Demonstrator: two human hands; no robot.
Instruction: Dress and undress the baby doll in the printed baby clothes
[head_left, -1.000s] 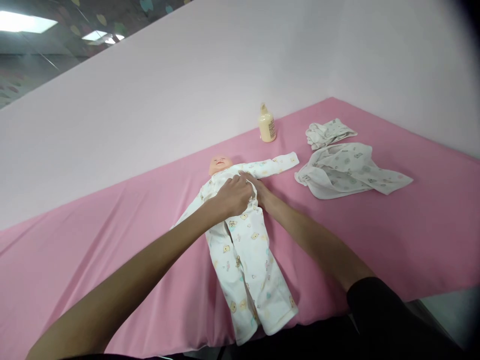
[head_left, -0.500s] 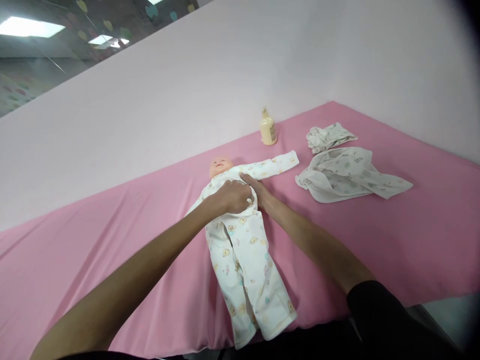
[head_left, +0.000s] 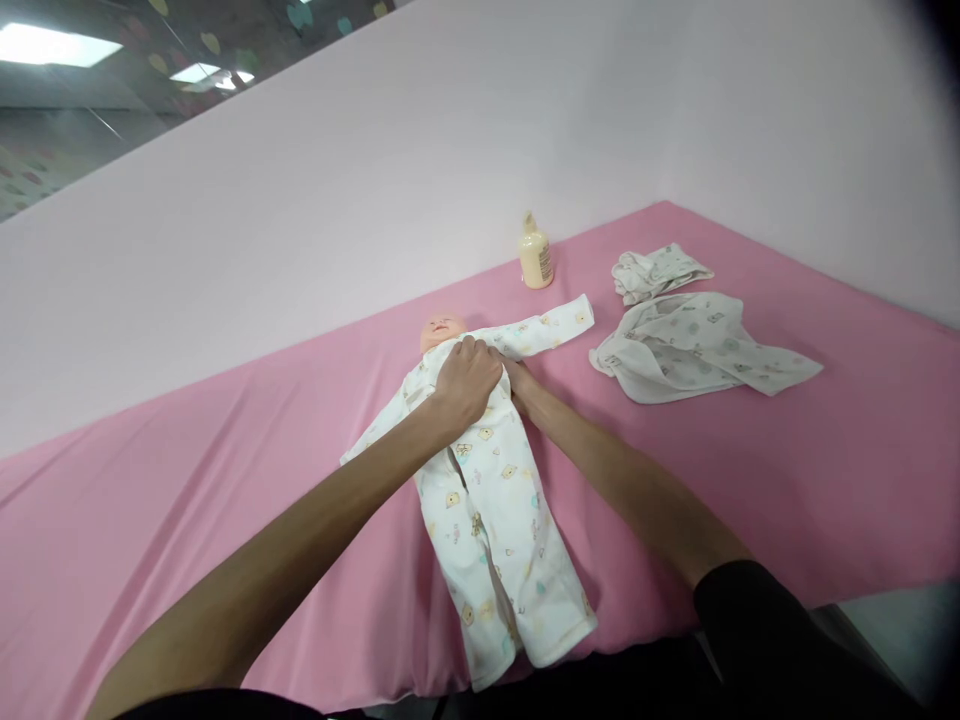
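A baby doll lies on its back, its head (head_left: 442, 328) at the far end of a white baby romper (head_left: 517, 540) printed with small bears. The romper's legs stretch toward me and one sleeve points out to the right. My left hand (head_left: 469, 382) is closed at the chest, fingers curled down onto the cloth. Against the romper's right side, my right hand (head_left: 516, 378) meets the left one and pinches the fabric there. Its fingertips are mostly hidden behind my left hand, as is the bit of cloth between the hands.
A pink padded surface (head_left: 750, 480) carries everything, with a pale wall (head_left: 450, 180) along its back. A cream pump bottle (head_left: 535, 258) stands near that wall. Two printed white cloths, one bunched (head_left: 660, 272) and one spread wider (head_left: 697, 345), lie at the right.
My left hand has shifted up the chest and turned, its knuckles now nearer the doll's neck. My right hand stays at the romper's side. More of the left sleeve shows.
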